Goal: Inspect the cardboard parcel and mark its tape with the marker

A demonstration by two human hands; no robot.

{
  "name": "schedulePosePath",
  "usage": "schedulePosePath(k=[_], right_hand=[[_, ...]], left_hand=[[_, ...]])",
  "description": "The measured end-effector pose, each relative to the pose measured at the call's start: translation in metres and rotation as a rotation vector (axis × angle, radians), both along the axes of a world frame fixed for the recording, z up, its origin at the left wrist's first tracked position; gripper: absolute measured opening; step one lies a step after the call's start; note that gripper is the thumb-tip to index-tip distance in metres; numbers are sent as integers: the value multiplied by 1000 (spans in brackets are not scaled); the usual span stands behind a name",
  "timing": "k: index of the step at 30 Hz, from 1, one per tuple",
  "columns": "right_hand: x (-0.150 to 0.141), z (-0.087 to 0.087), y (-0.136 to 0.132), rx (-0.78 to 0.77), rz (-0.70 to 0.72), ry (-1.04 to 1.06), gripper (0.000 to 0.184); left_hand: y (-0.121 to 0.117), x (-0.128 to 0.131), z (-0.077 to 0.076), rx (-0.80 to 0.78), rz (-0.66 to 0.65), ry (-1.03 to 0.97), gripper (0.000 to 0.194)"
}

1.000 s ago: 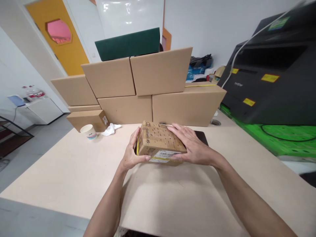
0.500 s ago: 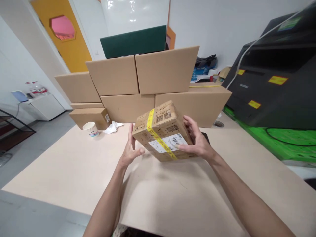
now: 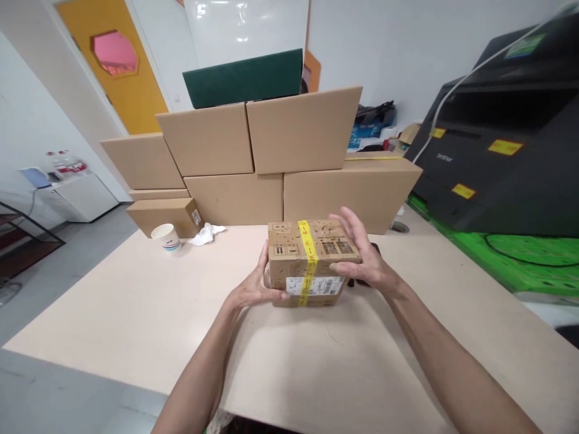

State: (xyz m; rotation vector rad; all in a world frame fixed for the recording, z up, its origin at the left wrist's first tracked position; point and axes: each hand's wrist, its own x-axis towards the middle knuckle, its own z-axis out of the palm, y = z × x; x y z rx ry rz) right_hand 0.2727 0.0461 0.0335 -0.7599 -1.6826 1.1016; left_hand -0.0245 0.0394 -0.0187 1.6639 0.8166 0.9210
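A small cardboard parcel (image 3: 312, 259) with a yellow tape band and a white shipping label is held level just above the pale table (image 3: 136, 313). My left hand (image 3: 253, 289) grips its lower left side, thumb along the front edge. My right hand (image 3: 364, 259) clasps its right side, fingers spread over the top corner. A dark flat object on the table is mostly hidden behind the parcel and my right hand.
A wall of large cardboard boxes (image 3: 271, 163) stands across the table's back, with a green box (image 3: 244, 78) on top. A paper cup (image 3: 166, 236) and a crumpled tissue (image 3: 204, 233) lie at back left. A black printer (image 3: 506, 138) fills the right.
The parcel was lifted and turned over: first its perforated side faced up, then it tilted showing the label, and now it sits level with the yellow tape on top.
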Motion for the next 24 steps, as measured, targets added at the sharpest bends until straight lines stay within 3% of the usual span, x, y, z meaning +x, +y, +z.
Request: schedulePosePath(k=[5,10,17,24], right_hand=[[10,4,3,35,-12,-36,126],[18,10,2,152,4,-200,122],[12,20,-5,364,-82,-596,117],[0,22,-18,578,-92,-715,116]], left_hand=[[-1,1,2,75,87,16,141],[2,-9,4,347,273,118,134],[8,-15,-5,691,313,393,119],[6,-12,-5,773,321,436,118]])
